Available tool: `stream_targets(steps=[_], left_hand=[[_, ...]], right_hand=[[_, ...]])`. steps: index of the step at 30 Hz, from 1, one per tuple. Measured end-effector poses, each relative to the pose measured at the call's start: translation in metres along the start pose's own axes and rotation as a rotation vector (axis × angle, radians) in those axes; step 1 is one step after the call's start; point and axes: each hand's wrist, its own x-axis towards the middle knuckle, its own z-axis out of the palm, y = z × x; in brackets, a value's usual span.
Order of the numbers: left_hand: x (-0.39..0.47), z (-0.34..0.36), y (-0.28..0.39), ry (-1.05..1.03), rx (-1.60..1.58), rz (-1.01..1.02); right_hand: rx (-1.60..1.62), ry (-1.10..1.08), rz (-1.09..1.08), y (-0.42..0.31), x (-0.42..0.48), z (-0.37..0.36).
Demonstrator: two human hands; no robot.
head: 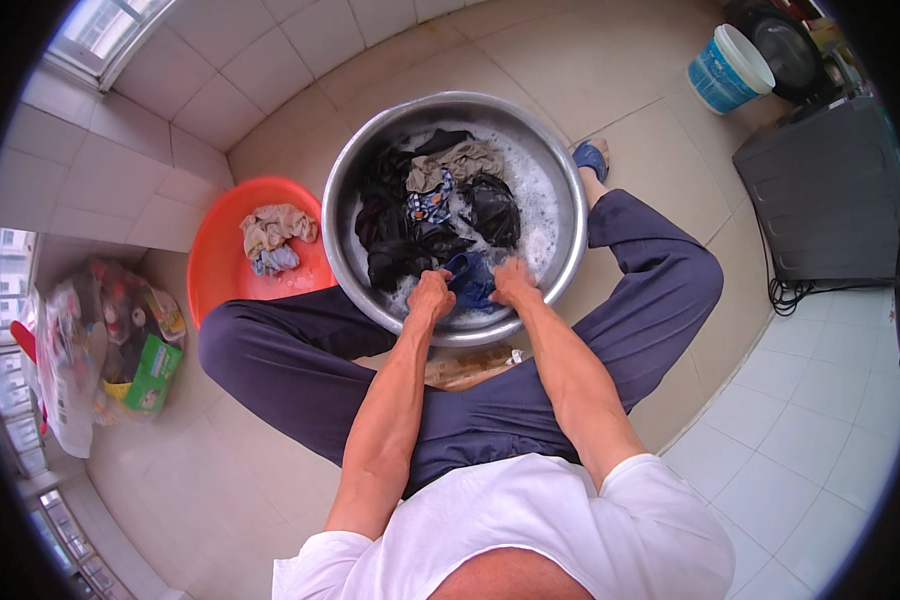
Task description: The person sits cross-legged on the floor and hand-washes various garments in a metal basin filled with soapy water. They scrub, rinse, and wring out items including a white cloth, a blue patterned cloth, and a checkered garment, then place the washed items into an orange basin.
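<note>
Between my knees stands a wide metal basin (574,247) of soapy water. At its near side, my left hand (433,294) grips one side of a wet blue cloth (470,280). My right hand (515,282), slightly blurred, has hold of the cloth's other side. Beyond the hands, wet dark garments (390,225) lie heaped in the water. Among them are a grey-brown cloth (457,165) and a blue checked piece (431,204) with orange spots. White suds (541,202) float along the basin's right side.
An orange plastic basin (214,255) with light-coloured cloths (276,232) touches the metal one on the left. Filled plastic bags (112,337) stand farther left. At right are a dark grey cabinet-like unit (825,195), cables (789,296) and a blue-and-white bucket (727,71).
</note>
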Motion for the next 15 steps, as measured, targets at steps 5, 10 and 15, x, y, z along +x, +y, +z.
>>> stream_targets(steps=[5, 10, 15], left_hand=[[0.006, -0.003, 0.006, 0.029, -0.19, -0.129], [0.024, 0.01, -0.015, 0.014, -0.286, -0.248], [0.019, 0.019, -0.016, 0.047, -0.213, -0.16]], right_hand=[[0.221, -0.16, -0.053, 0.011, 0.024, 0.011], [0.425, -0.036, -0.066, -0.049, -0.005, -0.066], [0.23, 0.029, 0.037, -0.012, 0.014, -0.023]])
